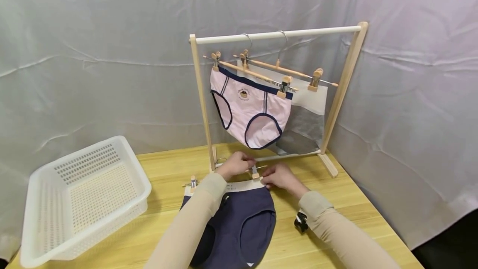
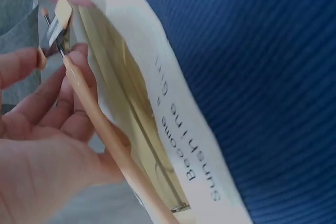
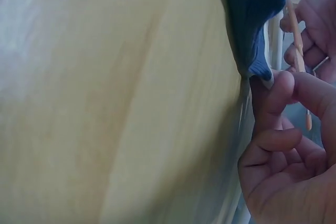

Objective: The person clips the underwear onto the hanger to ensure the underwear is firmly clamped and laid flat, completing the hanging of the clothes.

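Navy underpants (image 1: 257,202) with a white waistband (image 2: 173,129) lie on the table. The printed band gapes in the left wrist view. A clip hanger lies along it; its left clip (image 1: 193,182) sits at the waistband's left end. My left hand (image 1: 236,165) grips the right clip (image 2: 62,17), thumb on one handle and fingers curled behind the orange hanger rod (image 2: 100,119). Beside that clip, my right hand (image 1: 282,179) pinches the waistband's right corner (image 3: 266,80) between thumb and forefinger.
Behind my hands stands a wooden rack (image 1: 201,103) with a white bar. Pink underpants (image 1: 250,103) and grey-and-white underpants (image 1: 308,115) hang there on clip hangers. A white plastic basket (image 1: 145,190) stands on the left. Grey curtains (image 1: 112,74) enclose the table.
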`<state>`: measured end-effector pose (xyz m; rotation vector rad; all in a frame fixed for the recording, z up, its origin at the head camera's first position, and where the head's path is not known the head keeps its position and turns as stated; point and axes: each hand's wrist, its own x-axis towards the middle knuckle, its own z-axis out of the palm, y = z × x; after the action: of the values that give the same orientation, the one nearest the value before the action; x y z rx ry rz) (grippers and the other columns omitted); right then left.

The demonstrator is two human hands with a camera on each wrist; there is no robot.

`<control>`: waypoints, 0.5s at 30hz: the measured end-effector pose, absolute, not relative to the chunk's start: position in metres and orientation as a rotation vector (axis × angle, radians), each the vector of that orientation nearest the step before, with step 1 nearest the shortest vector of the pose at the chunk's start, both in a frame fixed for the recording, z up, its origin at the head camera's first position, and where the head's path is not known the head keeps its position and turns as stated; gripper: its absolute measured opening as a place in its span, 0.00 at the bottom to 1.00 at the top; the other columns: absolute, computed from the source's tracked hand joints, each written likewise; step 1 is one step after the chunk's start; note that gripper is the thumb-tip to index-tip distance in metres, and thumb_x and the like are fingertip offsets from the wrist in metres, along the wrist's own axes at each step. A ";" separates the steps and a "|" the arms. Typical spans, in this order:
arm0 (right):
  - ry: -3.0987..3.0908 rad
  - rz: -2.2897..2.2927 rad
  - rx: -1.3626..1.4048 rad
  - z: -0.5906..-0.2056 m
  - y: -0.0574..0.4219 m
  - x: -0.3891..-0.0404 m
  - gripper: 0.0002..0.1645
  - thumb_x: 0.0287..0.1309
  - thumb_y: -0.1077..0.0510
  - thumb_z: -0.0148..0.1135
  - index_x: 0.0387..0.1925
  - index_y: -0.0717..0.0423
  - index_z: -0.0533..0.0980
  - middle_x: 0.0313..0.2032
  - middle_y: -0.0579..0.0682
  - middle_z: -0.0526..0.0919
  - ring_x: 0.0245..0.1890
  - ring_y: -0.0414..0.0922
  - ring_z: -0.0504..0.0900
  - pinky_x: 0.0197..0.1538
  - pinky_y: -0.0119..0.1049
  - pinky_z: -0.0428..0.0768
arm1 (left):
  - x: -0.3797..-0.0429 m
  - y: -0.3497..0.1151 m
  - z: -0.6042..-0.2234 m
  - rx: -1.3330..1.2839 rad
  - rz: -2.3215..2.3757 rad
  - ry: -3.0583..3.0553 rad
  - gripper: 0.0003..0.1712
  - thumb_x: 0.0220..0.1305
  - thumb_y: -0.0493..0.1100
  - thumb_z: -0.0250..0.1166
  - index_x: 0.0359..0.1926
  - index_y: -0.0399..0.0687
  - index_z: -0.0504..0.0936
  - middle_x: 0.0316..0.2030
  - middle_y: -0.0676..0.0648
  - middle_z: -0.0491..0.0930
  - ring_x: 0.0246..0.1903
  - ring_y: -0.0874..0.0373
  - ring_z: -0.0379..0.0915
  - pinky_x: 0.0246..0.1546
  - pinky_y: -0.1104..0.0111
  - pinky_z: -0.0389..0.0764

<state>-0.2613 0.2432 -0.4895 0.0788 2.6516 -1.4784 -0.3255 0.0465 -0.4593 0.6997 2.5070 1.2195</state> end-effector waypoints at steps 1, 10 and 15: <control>2.649 -1.471 0.085 -0.489 0.243 -0.261 0.11 0.53 0.65 0.77 0.39 0.68 0.89 0.26 0.46 0.89 0.20 0.34 0.83 0.28 0.27 0.82 | -0.326 0.046 -0.459 0.693 1.219 2.494 0.17 0.76 0.48 0.64 0.46 0.39 0.92 0.41 0.41 0.90 0.38 0.58 0.79 0.42 0.68 0.77; 2.635 -1.441 0.128 -0.483 0.247 -0.255 0.09 0.53 0.62 0.79 0.35 0.64 0.89 0.17 0.40 0.83 0.20 0.33 0.81 0.25 0.26 0.73 | -0.328 0.045 -0.460 0.587 1.225 2.387 0.17 0.74 0.48 0.69 0.46 0.37 0.92 0.38 0.45 0.91 0.37 0.59 0.81 0.39 0.72 0.78; 2.639 -1.431 0.095 -0.482 0.248 -0.253 0.08 0.54 0.62 0.78 0.33 0.64 0.88 0.18 0.41 0.83 0.20 0.34 0.81 0.25 0.26 0.74 | -0.329 0.045 -0.459 0.577 1.219 2.346 0.17 0.75 0.47 0.69 0.46 0.35 0.91 0.36 0.46 0.89 0.37 0.58 0.79 0.39 0.71 0.77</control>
<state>-0.2530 0.2476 -0.4818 0.0949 2.6386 -1.4314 -0.3287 0.0454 -0.4591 0.5773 2.3462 1.2188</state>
